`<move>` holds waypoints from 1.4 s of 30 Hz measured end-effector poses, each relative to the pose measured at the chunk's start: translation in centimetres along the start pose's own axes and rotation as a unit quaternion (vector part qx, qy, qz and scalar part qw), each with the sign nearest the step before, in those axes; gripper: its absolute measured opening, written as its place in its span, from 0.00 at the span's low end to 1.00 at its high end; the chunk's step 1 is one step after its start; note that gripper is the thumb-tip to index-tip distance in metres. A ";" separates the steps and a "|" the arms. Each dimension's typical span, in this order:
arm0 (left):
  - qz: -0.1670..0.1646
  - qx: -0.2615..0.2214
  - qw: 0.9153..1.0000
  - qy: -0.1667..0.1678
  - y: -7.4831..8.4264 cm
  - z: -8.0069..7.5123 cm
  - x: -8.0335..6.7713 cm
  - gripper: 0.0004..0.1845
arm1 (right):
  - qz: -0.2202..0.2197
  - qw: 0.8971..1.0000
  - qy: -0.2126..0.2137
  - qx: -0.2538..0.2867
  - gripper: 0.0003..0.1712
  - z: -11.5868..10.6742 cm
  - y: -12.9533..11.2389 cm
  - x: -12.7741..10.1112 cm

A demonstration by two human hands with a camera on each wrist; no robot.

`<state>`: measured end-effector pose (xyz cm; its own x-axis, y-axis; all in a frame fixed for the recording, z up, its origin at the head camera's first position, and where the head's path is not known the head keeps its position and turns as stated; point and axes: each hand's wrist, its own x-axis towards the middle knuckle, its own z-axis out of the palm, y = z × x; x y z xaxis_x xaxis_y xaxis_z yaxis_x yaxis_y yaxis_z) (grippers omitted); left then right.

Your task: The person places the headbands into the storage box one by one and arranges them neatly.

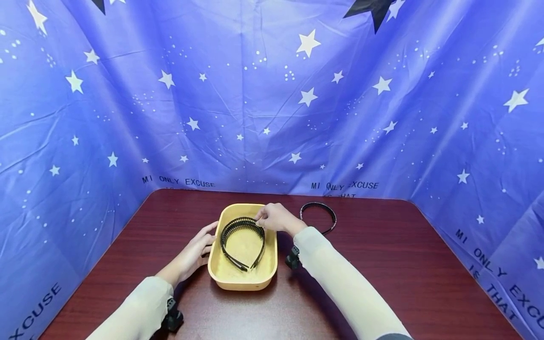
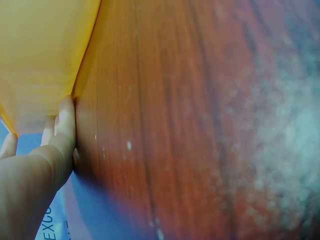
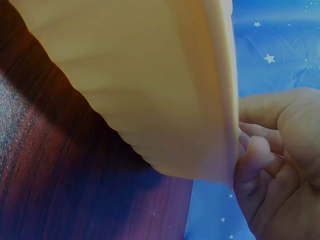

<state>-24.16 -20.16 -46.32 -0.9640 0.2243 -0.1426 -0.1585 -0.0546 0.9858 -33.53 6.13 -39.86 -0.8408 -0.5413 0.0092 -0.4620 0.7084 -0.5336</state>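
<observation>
A yellow plastic basin (image 1: 243, 285) stands on the table with black toothed headbands (image 1: 224, 240) lying in it, one overlapping another, their ends toward the near side. My right hand (image 1: 278, 218) reaches over the basin's right rim and pinches a black headband at its upper right. In the right wrist view the basin's outer wall (image 3: 145, 90) hides what the curled fingers hold. My left hand (image 1: 196, 251) rests against the basin's left side, fingers extended. Those fingers (image 2: 65, 117) touch the yellow wall in the left wrist view.
Beyond my right hand, another dark headband (image 1: 335, 218) lies on the reddish-brown table (image 1: 382, 264). A blue curtain (image 1: 238, 94) with white stars encloses the table at the back and sides.
</observation>
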 end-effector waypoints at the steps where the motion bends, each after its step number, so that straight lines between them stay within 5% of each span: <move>1: 0.000 0.000 1.000 0.000 0.0 0.0 0.0 0.32 | 0.000 1.000 0.002 -0.008 0.07 0.0 0.0 0.0; 42: -0.003 0.001 1.000 -0.002 0.2 0.0 -0.1 0.33 | 0.002 0.999 0.022 -0.028 0.05 0.6 0.0 -0.2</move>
<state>-24.10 -20.15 -46.16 -0.9624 0.2279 -0.1475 -0.1632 -0.0513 0.9853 -33.17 5.99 -40.33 -0.8541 -0.5183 0.0446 -0.4718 0.7357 -0.4860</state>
